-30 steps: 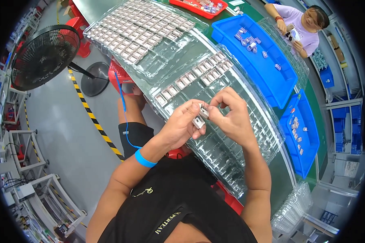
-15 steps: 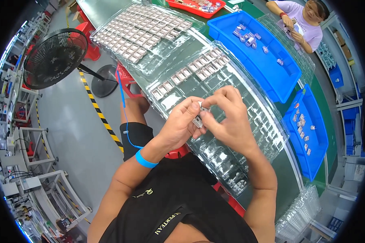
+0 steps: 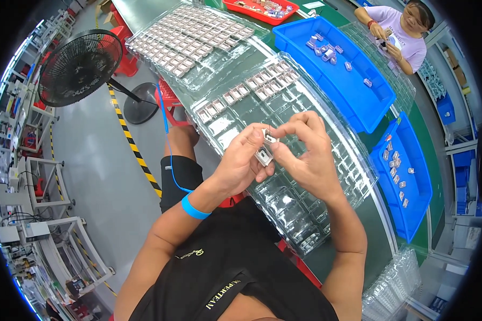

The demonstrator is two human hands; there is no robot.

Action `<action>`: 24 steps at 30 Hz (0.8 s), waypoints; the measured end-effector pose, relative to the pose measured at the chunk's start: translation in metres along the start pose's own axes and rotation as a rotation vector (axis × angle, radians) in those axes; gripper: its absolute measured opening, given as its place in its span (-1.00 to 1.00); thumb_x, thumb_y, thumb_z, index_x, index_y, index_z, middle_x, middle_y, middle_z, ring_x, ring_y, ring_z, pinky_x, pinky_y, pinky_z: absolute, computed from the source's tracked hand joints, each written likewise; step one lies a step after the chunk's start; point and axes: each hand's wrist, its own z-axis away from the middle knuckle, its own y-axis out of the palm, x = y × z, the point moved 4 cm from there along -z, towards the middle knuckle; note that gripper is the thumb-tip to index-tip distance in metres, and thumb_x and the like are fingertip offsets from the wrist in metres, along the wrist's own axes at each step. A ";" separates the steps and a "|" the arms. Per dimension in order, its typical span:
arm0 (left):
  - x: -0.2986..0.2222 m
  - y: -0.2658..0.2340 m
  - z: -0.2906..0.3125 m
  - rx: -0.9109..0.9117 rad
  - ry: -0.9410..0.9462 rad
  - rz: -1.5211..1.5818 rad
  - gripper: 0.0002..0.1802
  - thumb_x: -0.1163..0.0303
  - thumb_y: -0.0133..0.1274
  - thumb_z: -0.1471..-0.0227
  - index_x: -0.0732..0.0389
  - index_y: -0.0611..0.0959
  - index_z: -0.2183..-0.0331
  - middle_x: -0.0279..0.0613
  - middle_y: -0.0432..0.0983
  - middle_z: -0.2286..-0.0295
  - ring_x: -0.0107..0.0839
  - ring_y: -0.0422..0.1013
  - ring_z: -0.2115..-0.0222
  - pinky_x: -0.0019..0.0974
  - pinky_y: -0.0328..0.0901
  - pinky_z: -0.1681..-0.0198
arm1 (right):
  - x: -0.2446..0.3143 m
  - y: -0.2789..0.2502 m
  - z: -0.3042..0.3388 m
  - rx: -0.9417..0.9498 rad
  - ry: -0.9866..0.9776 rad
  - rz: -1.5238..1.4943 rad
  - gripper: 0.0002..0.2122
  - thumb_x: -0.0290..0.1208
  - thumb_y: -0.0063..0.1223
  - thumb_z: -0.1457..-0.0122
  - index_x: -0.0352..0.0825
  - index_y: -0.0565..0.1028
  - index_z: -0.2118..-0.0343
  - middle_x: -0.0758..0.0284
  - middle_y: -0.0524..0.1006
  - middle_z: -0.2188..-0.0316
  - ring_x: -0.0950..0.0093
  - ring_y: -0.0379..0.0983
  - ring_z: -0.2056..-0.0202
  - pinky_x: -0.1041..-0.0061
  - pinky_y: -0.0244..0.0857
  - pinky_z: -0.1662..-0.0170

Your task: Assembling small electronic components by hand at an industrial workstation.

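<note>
My left hand [image 3: 236,165] is closed around a small pale rectangular housing [image 3: 264,156] with a dark opening, held above the clear plastic tray. At its upper end sits a small white piece [image 3: 269,137] with a dark slot. The thumb and forefinger of my right hand [image 3: 311,158] pinch the edge of this white piece. I cannot tell whether the piece is joined to the housing. Beneath my hands lies the clear tray [image 3: 326,176], with several similar housings [image 3: 235,94] in rows in its far part.
A fuller tray [image 3: 190,40] lies farther back. On the right are two blue bins [image 3: 353,96] [image 3: 407,176] with small parts, and a red tray [image 3: 260,12] stands at the far end. A co-worker [image 3: 396,35] works across the bench. A fan [image 3: 80,68] stands left.
The housing and white piece have turned so that more of their faces shows between my fingers. My hands stay nearly in the same place, and the view has shifted slightly.
</note>
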 end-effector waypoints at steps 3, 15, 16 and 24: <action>0.004 0.003 -0.001 0.033 0.006 -0.019 -0.57 0.03 -0.17 -0.33 0.20 0.38 0.04 -0.21 0.44 0.33 -0.46 0.47 0.56 -0.53 0.25 0.69 | -0.001 0.003 0.000 0.028 0.002 0.015 -0.88 -0.44 0.22 0.00 -0.32 0.57 0.39 0.27 0.39 0.25 0.32 0.27 0.14 0.34 0.20 0.06; 0.002 0.007 -0.007 0.028 -0.047 0.098 -0.62 0.01 -0.16 -0.32 0.11 0.37 0.07 -0.17 0.49 0.28 -0.45 0.45 0.56 -0.53 0.21 0.72 | -0.008 -0.007 0.008 -0.119 0.042 0.133 -0.91 -0.50 0.20 0.03 -0.28 0.56 0.42 0.28 0.41 0.16 0.29 0.24 0.10 0.31 0.19 0.01; 0.003 0.007 -0.008 0.028 -0.048 0.101 -0.62 0.01 -0.16 -0.32 0.11 0.37 0.07 -0.17 0.49 0.28 -0.45 0.45 0.56 -0.53 0.21 0.72 | -0.005 -0.007 0.009 -0.118 0.044 0.134 -0.91 -0.50 0.20 0.03 -0.28 0.56 0.42 0.28 0.41 0.16 0.29 0.24 0.10 0.31 0.19 0.01; 0.010 0.006 -0.017 -0.058 -0.070 0.084 -0.55 -0.11 -0.30 -0.32 0.09 0.32 0.11 -0.25 0.40 0.42 -0.54 0.36 0.64 -0.55 0.19 0.71 | 0.014 0.005 0.001 -0.092 -0.162 0.368 -0.85 -0.53 0.28 0.11 -0.16 0.58 0.44 0.35 0.41 0.09 0.22 0.18 0.03 0.26 0.19 0.01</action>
